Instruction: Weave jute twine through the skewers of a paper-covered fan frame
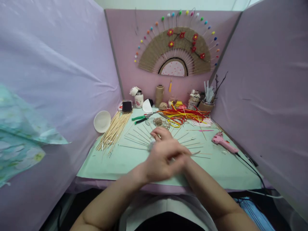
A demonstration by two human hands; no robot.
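Thin sticks (137, 140) are spread in a fan shape on the pale green table cover, with a small whitish piece (151, 145) at their centre. Over that centre is my right hand (162, 133), fingers curled in a pinch beside the whitish piece; what they hold is hidden. My left hand (160, 157), blurred by motion, crosses in front of my right wrist. Its thumb and fingers come together toward the right, and I cannot make out anything between them. A thin brown strand (196, 153) shows just past its fingertips.
Bamboo skewers (117, 130) lie left, near green-handled pliers (141, 119). Behind the hands are twine (158, 121) and red and yellow pipe cleaners (185, 113). A pink glue gun (225, 143) with its cord lies right. A decorated fan (176, 48) hangs on the back wall.
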